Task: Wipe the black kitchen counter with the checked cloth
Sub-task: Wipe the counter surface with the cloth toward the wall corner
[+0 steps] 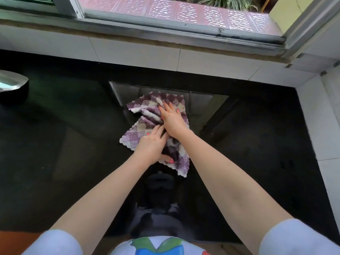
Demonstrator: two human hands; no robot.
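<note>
Checked cloth (pixel 147 115) lying crumpled in the middle of the black counter (pixel 64 140), long axis running from the far edge, toward the window, down and slightly rightward to a corner pointing at the person. Fluffy, towelling-like pile; purple, cream and beige checks; scalloped white hem along the edges. Bunched into ridges across the middle, flatter at the far end and at the near left flap.

Right hand (pixel 172 119) pressed palm-down on the far half, fingers spread loosely and curled a little into the folds, pinning rather than clasping. Left hand (pixel 153 144) laid on the near half, fingers reaching under the right wrist, thumb tucked beneath onto the fabric; partly closed over a gather of cloth. Pink polish on the nails of both. Forearms bare, pale sleeves at the bottom of the view.

Counter glossy and dark, mirror-like, reflecting the window frame and a dim shape of the person. At the far left edge, a rounded shiny metal object (pixel 12 83), only partly in view. Behind the counter, a low run of white tiles (pixel 128 54), then a metal window frame (pixel 165 32). Beyond the glass, pinkish textured paving (pixel 184 11) and green plants (pixel 224 1).
</note>
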